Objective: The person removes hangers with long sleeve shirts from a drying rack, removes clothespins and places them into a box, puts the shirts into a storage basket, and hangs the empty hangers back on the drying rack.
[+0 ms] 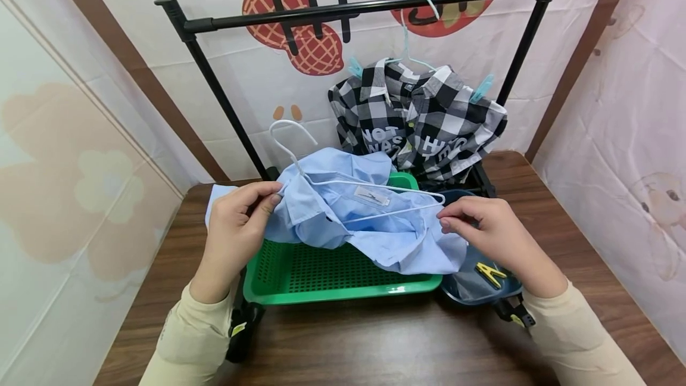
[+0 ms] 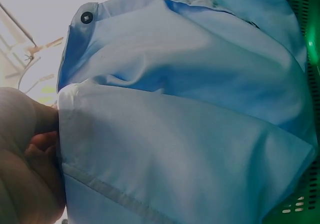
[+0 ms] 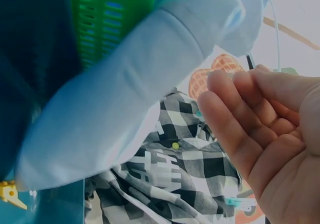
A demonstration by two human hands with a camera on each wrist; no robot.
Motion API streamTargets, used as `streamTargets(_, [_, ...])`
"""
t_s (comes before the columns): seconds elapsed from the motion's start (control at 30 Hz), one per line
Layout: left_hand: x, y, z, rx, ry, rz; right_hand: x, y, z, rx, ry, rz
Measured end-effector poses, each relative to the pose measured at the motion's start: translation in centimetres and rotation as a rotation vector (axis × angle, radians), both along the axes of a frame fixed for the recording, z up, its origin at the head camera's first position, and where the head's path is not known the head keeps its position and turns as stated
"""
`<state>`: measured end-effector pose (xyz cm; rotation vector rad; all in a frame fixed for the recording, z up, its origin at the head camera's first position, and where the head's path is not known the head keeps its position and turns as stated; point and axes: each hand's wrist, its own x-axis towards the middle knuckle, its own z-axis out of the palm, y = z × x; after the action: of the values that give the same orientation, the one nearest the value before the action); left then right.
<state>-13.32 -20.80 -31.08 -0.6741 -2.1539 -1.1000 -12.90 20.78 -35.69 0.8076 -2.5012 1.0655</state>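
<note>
A light blue shirt [image 1: 321,219] lies draped with its collar open and a label inside. The white hanger [image 1: 375,184] sits partly inside its neck, hook pointing up and left. My left hand [image 1: 241,219] pinches the shirt by its left shoulder, where the hanger's left arm is hidden by cloth. My right hand [image 1: 482,225] hovers at the hanger's right end, fingers loosely bent. In the right wrist view, background shows between its fingertips [image 3: 215,79] and the blue sleeve [image 3: 130,89].
Beneath the shirt is a green perforated basket [image 1: 343,296]. Right of it, a dark blue tray [image 1: 471,299] contains a yellow clothespin [image 1: 490,274]. Behind, a black rack [image 1: 321,15] carries a checked shirt [image 1: 418,118] on a pale blue hanger [image 1: 405,46], with blue clips [image 1: 481,88].
</note>
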Motion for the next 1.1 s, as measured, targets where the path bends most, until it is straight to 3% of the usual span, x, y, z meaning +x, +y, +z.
streamTargets(0.33, [0.0,-0.1,-0.3,-0.008,-0.001,-0.002,0.6,0.6,1.3,-0.109,-0.015,-0.123])
streamTargets(0.57, [-0.2,0.0,-0.7,-0.037,-0.010,-0.022,0.5,0.5,1.1,-0.214,-0.021,-0.039])
streamTargets(0.73, [-0.3,0.3,-0.8,-0.054,-0.009,-0.034,0.6,0.2,0.9,-0.226,-0.016,-0.010])
streamTargets(0.97, [-0.3,0.5,-0.6,-0.070,-0.002,-0.044,0.8,0.1,1.0,-0.197,0.019,-0.129])
streamTargets(1.1, [-0.3,0.5,-0.6,-0.079,0.007,-0.048,0.5,0.2,0.9,-0.169,-0.007,-0.092])
